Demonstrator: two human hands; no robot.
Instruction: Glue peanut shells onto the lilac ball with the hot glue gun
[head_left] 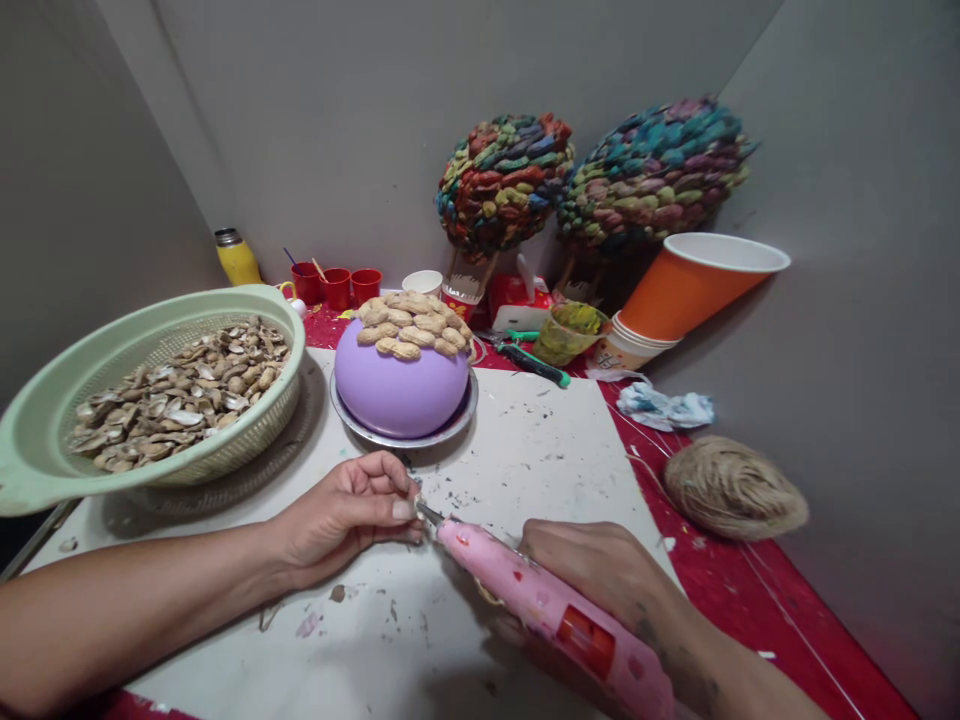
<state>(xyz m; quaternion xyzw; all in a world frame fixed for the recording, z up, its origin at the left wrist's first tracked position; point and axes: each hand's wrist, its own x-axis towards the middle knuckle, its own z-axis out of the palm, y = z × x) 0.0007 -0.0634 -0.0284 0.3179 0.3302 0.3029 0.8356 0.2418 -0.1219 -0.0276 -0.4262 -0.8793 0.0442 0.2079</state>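
Observation:
My right hand (600, 570) is wrapped round a pink hot glue gun (517, 585) with its metal nozzle pointing up and left. The nozzle tip meets the fingertips of my left hand (352, 510). Those fingers pinch a small pale peanut shell (418, 503), mostly hidden by the thumb. Just beyond, a purple balloon (401, 388) rests in a shallow metal dish (442, 430). Overlapping peanut shells (416, 325) cover the balloon's top, while its lower side is bare purple.
At left stands a green colander (289, 390) of peanut shells. Pliers (536, 365), a plastic cup (566, 335), paper cups (675, 290) and a twine ball (735, 490) lie right. Two colourful peanut-covered balloon shapes (506, 185) stand behind, near red cups (337, 290). A white board (540, 430) covers the red cloth.

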